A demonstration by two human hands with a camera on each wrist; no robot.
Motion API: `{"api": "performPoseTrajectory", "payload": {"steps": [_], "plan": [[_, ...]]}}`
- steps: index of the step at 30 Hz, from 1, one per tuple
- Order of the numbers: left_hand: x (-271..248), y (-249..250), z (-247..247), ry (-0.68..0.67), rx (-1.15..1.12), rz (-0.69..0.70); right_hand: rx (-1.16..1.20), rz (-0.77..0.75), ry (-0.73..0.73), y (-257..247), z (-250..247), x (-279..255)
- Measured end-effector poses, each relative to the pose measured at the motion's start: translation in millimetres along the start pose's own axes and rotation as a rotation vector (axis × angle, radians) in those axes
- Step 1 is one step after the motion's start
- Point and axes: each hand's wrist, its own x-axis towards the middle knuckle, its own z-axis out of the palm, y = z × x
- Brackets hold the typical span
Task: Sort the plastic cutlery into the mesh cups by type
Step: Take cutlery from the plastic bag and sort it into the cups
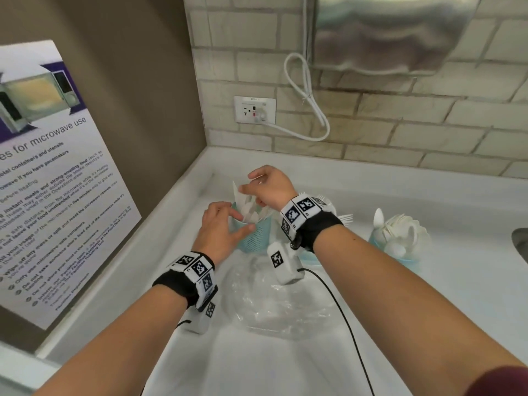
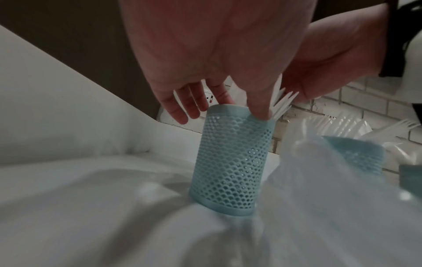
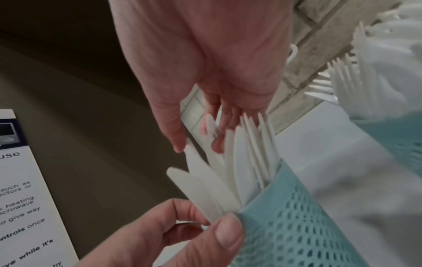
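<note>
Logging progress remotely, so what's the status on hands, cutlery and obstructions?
Left hand steadying knife cup at rim. Right hand among knives, grip unclear. Forks, spoons already cupped. Plastic bag in front, not blocking.

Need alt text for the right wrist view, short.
The right hand reaches down onto white plastic knives standing in a teal mesh cup, while the left hand touches the cup's rim. Forks fill a second cup behind, right.
</note>
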Motion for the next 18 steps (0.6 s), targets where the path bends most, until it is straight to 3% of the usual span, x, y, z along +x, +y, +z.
{"api": "performPoseTrajectory", "payload": {"steps": [5, 9, 14, 18], "plan": [[-2.6, -3.3, -3.5, -0.013, -0.113, 0.005, -0.09, -0.126, 0.147, -4.9, -11.4, -15.3], [-22.0, -1.3, -7.6, 0.04, -0.132, -0.106, -0.116, -0.222, 0.281, -0.3, -31.3, -58.5], [-53.9, 2.6, -10.8, -0.354, 0.106, -0.256, -0.2, -0.079, 0.299, 39.4, -58.8, -116.3], [-72.7, 1.6, -5.3, -0.398, 0.232, -0.325, -0.338, 0.012, 0.37, 80.5, -75.7, -150.1]]}}
